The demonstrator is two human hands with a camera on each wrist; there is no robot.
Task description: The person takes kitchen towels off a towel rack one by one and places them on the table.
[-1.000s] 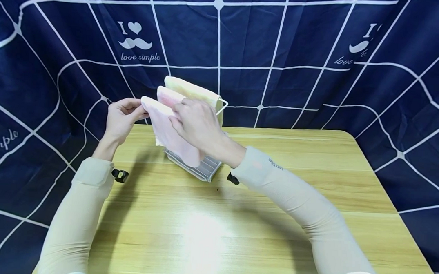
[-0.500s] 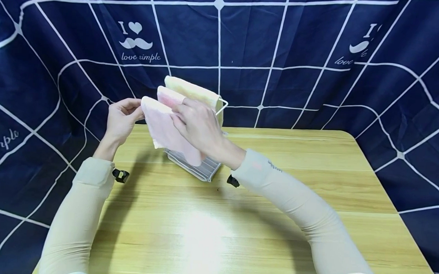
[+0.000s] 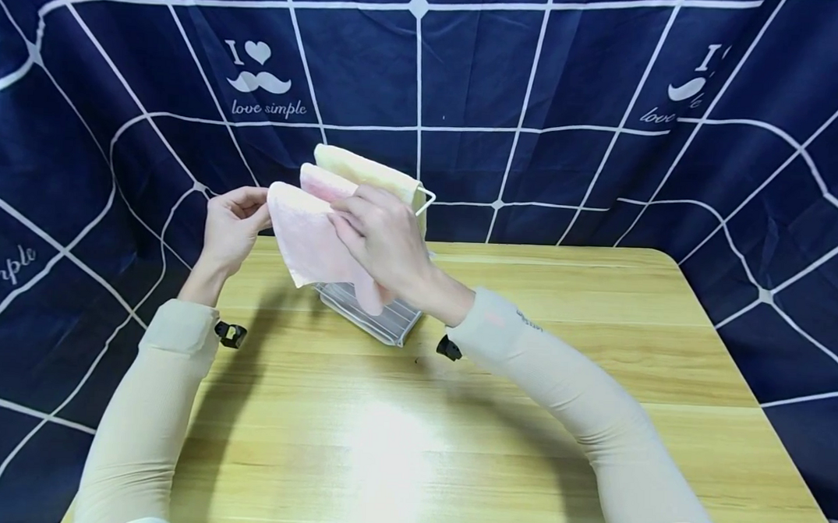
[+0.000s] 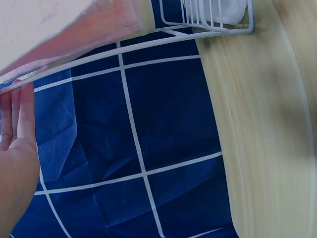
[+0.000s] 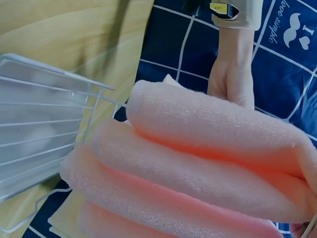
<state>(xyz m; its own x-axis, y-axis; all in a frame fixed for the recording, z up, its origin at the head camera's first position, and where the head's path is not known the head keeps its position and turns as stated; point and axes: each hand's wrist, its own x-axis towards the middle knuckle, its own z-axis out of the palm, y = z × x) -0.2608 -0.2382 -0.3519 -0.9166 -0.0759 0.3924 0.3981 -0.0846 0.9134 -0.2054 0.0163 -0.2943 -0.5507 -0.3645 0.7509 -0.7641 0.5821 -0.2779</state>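
Observation:
In the head view a pale pink towel (image 3: pixel 314 241) hangs folded at the front of a white wire rack (image 3: pixel 425 201). My left hand (image 3: pixel 231 230) pinches its left end between thumb and fingers. In the left wrist view that hand (image 4: pixel 20 134) has its fingers up against a white bar of the rack. My right hand (image 3: pixel 385 240) pinches the towel near its right end, and the lower right part hangs below that hand. Behind it hang a pinker towel (image 3: pixel 324 183) and a pale yellow towel (image 3: pixel 367 172). In the right wrist view, pink folds (image 5: pixel 213 124) fill the middle.
The rack's low wire base holds a grey-white tray (image 3: pixel 388 319) and stands on the wooden table (image 3: pixel 523 453). A dark blue gridded curtain (image 3: pixel 483 77) surrounds the table's back and sides.
The front pink towel's lower edge has shifted up slightly and its left part spreads flatter. My right hand has moved slightly right; the left hand stays nearly in place.

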